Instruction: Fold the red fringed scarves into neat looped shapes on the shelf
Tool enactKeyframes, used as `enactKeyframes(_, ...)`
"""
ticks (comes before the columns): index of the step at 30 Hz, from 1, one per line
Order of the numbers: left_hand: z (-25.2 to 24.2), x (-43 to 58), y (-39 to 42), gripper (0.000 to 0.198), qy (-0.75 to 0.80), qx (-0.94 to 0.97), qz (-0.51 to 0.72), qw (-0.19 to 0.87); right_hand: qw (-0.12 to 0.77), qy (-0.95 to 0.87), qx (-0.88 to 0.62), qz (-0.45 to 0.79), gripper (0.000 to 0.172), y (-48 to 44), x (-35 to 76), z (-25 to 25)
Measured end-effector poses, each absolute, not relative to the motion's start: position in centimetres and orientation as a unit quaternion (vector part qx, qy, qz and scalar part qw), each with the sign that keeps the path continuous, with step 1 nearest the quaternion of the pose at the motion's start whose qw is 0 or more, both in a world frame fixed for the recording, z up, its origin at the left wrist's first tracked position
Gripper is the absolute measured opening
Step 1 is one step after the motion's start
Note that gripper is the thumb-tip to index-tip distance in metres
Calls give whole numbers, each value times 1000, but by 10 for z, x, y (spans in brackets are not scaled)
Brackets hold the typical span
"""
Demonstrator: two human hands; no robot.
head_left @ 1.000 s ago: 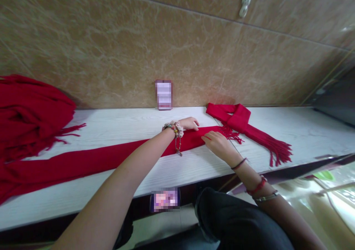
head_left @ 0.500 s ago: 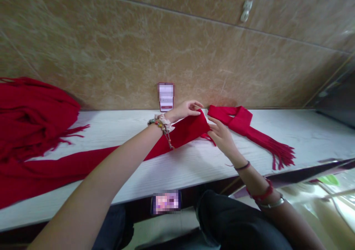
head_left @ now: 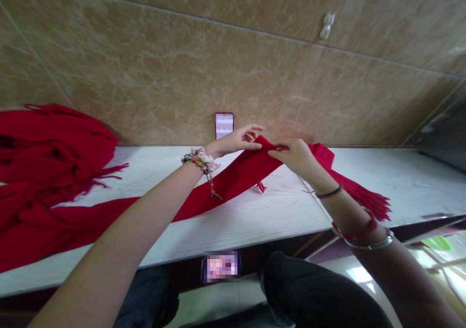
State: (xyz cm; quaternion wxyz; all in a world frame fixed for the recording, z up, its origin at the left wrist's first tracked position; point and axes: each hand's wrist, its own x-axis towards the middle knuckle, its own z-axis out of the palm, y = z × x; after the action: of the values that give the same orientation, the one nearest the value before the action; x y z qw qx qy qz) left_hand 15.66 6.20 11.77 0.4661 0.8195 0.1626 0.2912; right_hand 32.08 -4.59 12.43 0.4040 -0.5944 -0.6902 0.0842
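Note:
A long red scarf (head_left: 233,177) runs from the left side of the white counter up to both hands, its near end folded over and raised a little. My left hand (head_left: 243,139) pinches the fold's left corner between thumb and fingers, with the other fingers lifted. At the fold's right side, my right hand (head_left: 293,153) grips the cloth with thumb and fingertips. A bit of red fringe shows under the folded end. Behind my right hand lies a second red scarf (head_left: 351,187), crossed over itself, its fringe pointing right and partly covered by my forearm.
A heap of red fringed cloth (head_left: 54,148) fills the counter's left end. A phone (head_left: 224,124) leans on the brown tiled wall (head_left: 163,75). Another phone (head_left: 221,266) is below the counter's (head_left: 233,236) front edge, above my legs. A white fitting (head_left: 327,25) is on the wall.
My right hand has come up and over, from the fold's lower right edge to its top, now pinching it. The folded end has tilted and looks narrower. The view has shifted slightly.

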Motion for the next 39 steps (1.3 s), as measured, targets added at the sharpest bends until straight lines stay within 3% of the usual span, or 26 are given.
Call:
enactKeyframes(4,111,142,59,48,135,808,179,545,401,-711,-572,73,17,-54,318,136)
enactKeyframes(9,108,127,59,55,172,771,166,591,440,-699,-555,96,15,-52,325,140)
enactKeyframes(16,71,128,62,51,267,705,76,652,515,-484,-569,420,7,-34,344,79)
enactKeyframes(19,55,139,63,54,306,722,20,620,505,-402,-582,495,12,-33,350,47)
enactKeyframes(22,52,152,66,56,337,805,-39,487,487,-378,-596,515,12,-34,357,25)
enactKeyframes(29,63,166,53,68,414,889,-126,149,374,-459,-703,395,7,-35,368,15)
enactKeyframes(32,58,162,27,72,449,890,-73,35,262,-571,-741,237,30,-38,365,21)
enactKeyframes(35,43,157,1,64,421,907,-3,-14,144,-693,-706,5,42,-42,357,27)
enactKeyframes(39,17,149,-15,61,344,938,24,23,74,-794,-598,-79,39,-45,347,20)
